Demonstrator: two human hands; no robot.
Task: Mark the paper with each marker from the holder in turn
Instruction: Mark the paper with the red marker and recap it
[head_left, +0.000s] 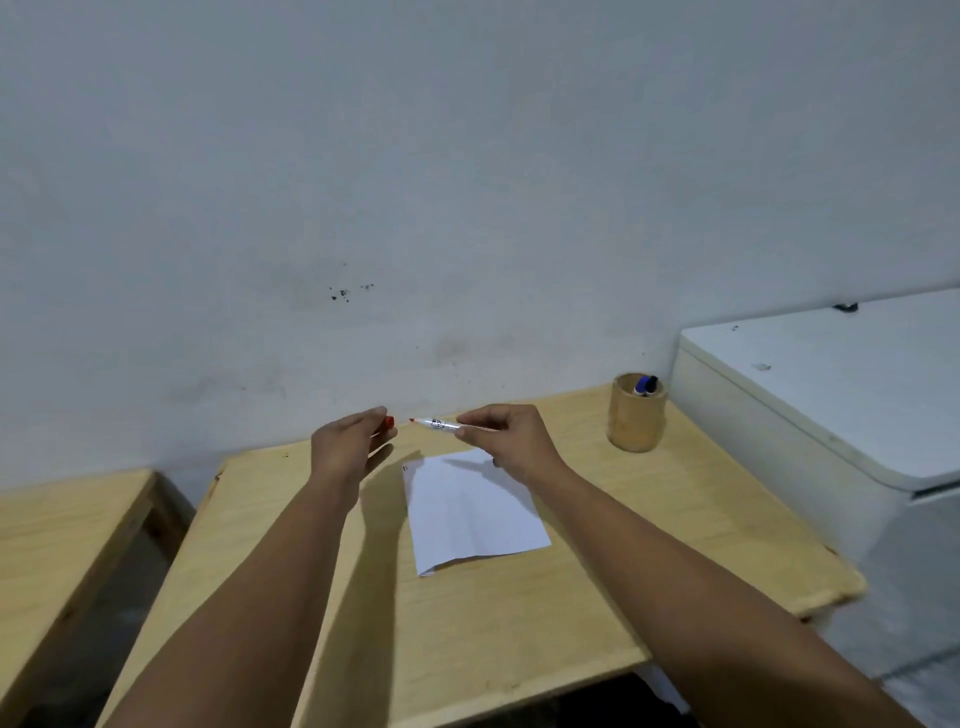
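Note:
A white sheet of paper (470, 512) lies on the wooden table (597, 525), with a small red mark at its far left corner. My right hand (506, 439) holds an uncapped red marker (439, 423) level above the paper's far edge, its red tip pointing left. My left hand (353, 441) pinches the red cap (388, 422) a short gap from that tip. A round wooden holder (636, 413) stands at the table's far right, with a blue-capped marker (645, 385) inside it.
A white chest-like appliance (831, 395) stands right of the table, close to the holder. A second wooden table (57, 530) sits to the left across a narrow gap. A grey wall runs directly behind both tables.

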